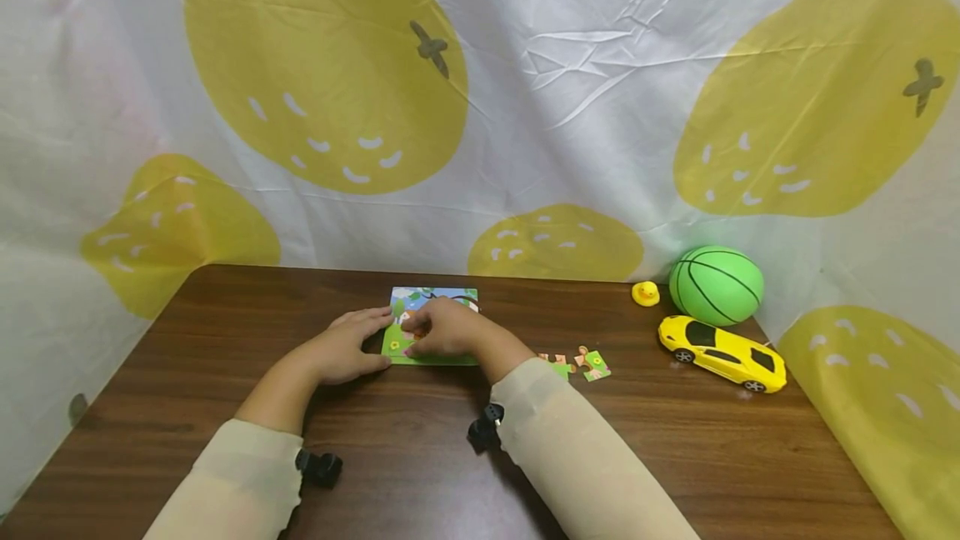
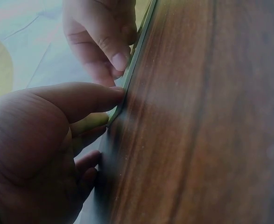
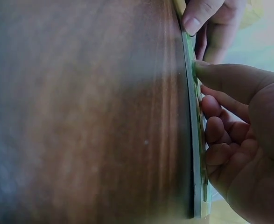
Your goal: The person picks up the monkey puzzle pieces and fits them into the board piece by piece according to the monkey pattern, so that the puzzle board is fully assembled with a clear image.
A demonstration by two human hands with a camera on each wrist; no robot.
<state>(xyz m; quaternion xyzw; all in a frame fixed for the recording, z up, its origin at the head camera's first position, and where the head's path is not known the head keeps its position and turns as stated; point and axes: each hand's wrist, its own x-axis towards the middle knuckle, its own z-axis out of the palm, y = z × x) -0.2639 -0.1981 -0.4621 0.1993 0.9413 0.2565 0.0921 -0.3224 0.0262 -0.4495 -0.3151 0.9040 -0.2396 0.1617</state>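
A jigsaw puzzle (image 1: pixel 442 359) in a flat tray, with blue sky and green grass, lies on the table. My left hand (image 1: pixel 347 347) rests at its left side, thumb at the near corner and fingers along the edge, fairly straight. Over the puzzle, my right hand (image 1: pixel 450 329) has its thumb and index finger down on the picture around a puzzle piece, which the hand mostly hides. Both hands, left (image 2: pixel 38 135) and right (image 3: pixel 253 121), show low against the tray's edge in the wrist views.
Loose puzzle pieces (image 1: pixel 593 363) lie right of the tray, some partly behind the right sleeve. Farther right are a yellow toy car (image 1: pixel 722 354), a green ball (image 1: pixel 716 285) and a small rubber duck (image 1: pixel 645 294). A fruit-printed curtain (image 1: pixel 525 148) hangs behind the table.
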